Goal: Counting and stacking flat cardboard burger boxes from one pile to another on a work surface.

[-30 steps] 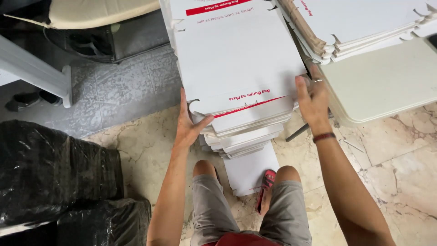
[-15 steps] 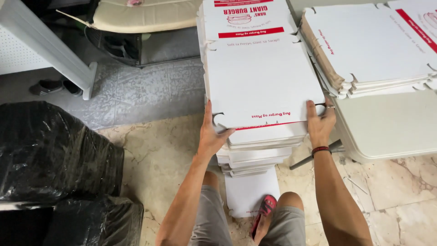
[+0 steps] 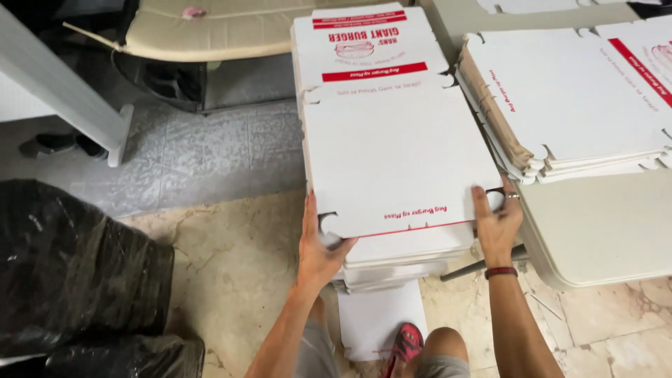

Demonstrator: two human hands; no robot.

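A tall stack of flat white cardboard box blanks with red printing (image 3: 392, 147) stands on the floor in front of me. My left hand (image 3: 318, 245) grips the stack's near left corner, fingers under the top sheets. My right hand (image 3: 495, 222) grips the near right corner, thumb on top, a dark band on that wrist. Both hands hold the upper sheets of the stack. A single white sheet (image 3: 378, 318) lies on the floor under the stack's near edge, by my red shoe (image 3: 404, 343).
A second stack of the same flat blanks (image 3: 574, 105) rests on a beige table (image 3: 602, 231) at the right. A black plastic bag (image 3: 77, 280) fills the lower left. A white table leg (image 3: 63, 98) and a cushioned seat (image 3: 210, 28) stand at the back left.
The view has shifted so the stack sits further right and lower. Both hands stay on the near corners of the stack, the left hand now slightly lower on the edge.
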